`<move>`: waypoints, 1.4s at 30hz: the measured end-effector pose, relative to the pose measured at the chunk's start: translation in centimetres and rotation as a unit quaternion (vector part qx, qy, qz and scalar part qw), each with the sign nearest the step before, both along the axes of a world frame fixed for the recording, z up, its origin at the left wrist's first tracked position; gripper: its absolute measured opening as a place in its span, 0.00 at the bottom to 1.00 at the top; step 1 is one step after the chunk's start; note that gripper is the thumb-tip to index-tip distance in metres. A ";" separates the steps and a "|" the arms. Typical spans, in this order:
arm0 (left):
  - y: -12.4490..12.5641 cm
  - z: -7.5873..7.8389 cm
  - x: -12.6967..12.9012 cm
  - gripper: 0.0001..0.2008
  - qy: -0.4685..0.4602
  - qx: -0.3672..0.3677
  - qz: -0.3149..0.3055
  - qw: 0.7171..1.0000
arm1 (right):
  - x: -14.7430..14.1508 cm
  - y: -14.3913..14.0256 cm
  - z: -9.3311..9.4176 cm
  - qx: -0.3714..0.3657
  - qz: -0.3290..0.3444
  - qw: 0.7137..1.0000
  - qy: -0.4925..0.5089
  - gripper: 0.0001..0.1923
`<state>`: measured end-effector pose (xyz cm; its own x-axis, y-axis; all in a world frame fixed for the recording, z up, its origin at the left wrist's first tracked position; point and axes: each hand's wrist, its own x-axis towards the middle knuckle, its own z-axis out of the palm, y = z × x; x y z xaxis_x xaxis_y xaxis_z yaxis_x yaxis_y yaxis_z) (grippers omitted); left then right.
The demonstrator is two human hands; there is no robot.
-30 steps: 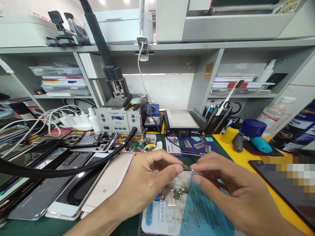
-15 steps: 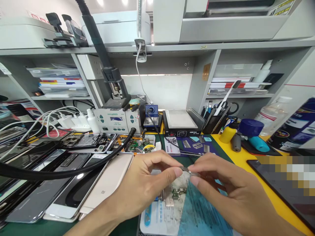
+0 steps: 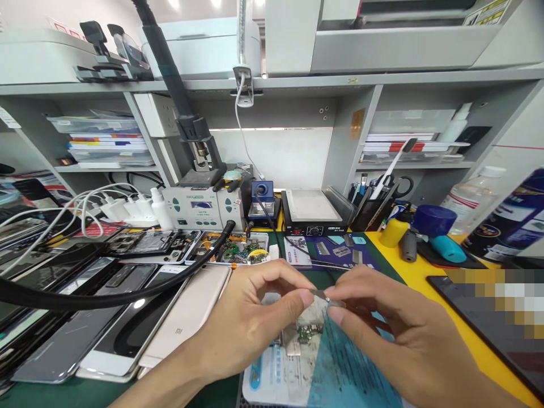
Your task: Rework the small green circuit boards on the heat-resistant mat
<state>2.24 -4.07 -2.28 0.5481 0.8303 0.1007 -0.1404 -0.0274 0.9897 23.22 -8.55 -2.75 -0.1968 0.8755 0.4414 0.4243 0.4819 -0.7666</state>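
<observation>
My left hand (image 3: pixel 250 320) pinches one end of a small, thin grey metal-looking piece (image 3: pixel 319 294) between thumb and forefinger. The fingertips of my right hand (image 3: pixel 395 331) are closed at its other end, and a further greyish bit shows by that thumb. What the piece is exactly is too small to make out. Below the fingers, a small green circuit board (image 3: pixel 309 333) lies on a worn white and blue work mat (image 3: pixel 293 381). Beside the board is a flat silvery part (image 3: pixel 293 345), partly hidden behind my left hand.
Several phones, among them a gold one (image 3: pixel 183 326), lie at left under a black hose (image 3: pixel 127 303). Behind stand a hot-air station (image 3: pixel 195 207), a soldering iron stand (image 3: pixel 262 207) and a heating plate (image 3: pixel 314 207). Tweezers (image 3: pixel 329 264) lie beyond my hands; bottles stand at right.
The small piece between my fingertips has tilted slightly. Both hands stay in nearly the same place, and nothing else has visibly moved.
</observation>
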 end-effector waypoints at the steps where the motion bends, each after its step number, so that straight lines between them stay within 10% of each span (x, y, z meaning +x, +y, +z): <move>1: 0.0 0.1 0.0 0.09 0.002 0.000 0.002 1.000 | -0.1 0.0 0.1 -0.007 -0.003 1.000 -0.001 0.06; 18: -0.3 0.2 0.4 0.14 0.082 0.032 0.059 0.994 | -0.3 0.3 -0.1 0.037 -0.028 0.998 -0.050 0.07; 42: 0.4 0.2 0.2 0.12 0.075 0.031 0.067 0.994 | -0.1 0.3 0.9 -0.189 -0.033 0.980 0.053 0.10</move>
<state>2.49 -3.62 -2.08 0.4464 0.8913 0.0788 0.0178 -0.0969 0.9951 23.12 -8.27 -1.87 -0.1044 0.9897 0.0983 0.3529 0.1292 -0.9267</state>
